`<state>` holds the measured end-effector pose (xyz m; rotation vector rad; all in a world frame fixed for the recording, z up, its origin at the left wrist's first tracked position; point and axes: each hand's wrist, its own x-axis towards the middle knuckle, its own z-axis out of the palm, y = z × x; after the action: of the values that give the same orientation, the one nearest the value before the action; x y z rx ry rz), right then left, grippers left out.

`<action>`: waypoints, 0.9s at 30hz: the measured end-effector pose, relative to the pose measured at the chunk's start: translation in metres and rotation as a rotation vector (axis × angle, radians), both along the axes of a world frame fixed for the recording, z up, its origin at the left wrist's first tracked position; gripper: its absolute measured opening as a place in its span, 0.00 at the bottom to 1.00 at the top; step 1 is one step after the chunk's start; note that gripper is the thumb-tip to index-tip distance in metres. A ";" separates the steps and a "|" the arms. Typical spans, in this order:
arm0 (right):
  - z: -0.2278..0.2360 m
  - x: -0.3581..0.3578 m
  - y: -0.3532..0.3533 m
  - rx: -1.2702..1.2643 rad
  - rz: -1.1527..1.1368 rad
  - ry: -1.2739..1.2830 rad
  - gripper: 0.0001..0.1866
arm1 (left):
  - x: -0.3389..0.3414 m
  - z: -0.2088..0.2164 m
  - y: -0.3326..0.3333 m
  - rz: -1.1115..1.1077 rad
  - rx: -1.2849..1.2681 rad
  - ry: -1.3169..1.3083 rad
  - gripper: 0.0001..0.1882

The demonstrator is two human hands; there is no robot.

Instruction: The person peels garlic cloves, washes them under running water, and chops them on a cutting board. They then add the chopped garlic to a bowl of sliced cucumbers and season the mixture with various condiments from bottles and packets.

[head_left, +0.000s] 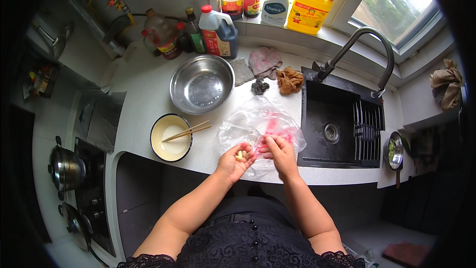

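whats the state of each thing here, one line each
left hand: palm up, cupping small pale pieces
right hand: grip pinched on the plastic bag
plastic bag: lying crumpled on the counter
steel bowl: upright, empty
small bowl: holds pale liquid, chopsticks across it
sink: tap not running

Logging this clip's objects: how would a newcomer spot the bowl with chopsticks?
Start at the black sink and look left past the clear plastic bag on the white counter. The small bowl sits at the counter's front edge; unlike the bigger steel bowl behind it, chopsticks rest across its rim.
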<state>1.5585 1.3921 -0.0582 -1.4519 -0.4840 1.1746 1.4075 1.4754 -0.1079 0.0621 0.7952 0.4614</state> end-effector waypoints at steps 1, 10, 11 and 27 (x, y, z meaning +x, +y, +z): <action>-0.012 0.004 0.006 -0.018 -0.122 -0.126 0.12 | -0.005 0.005 0.003 0.023 0.020 0.066 0.10; -0.096 -0.027 0.046 -0.416 0.355 -0.999 0.14 | -0.036 0.013 0.014 0.051 0.094 0.191 0.11; -0.094 -0.030 0.049 -0.475 0.398 -1.007 0.14 | -0.037 0.012 0.013 0.047 0.092 0.190 0.11; -0.025 -0.020 0.015 0.111 -0.059 -0.095 0.13 | -0.012 0.019 0.004 -0.269 1.014 0.388 0.14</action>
<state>1.5387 1.4067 -0.0829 -1.4205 -0.5594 1.0201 1.3957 1.4796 -0.0890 1.2150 0.8444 0.5641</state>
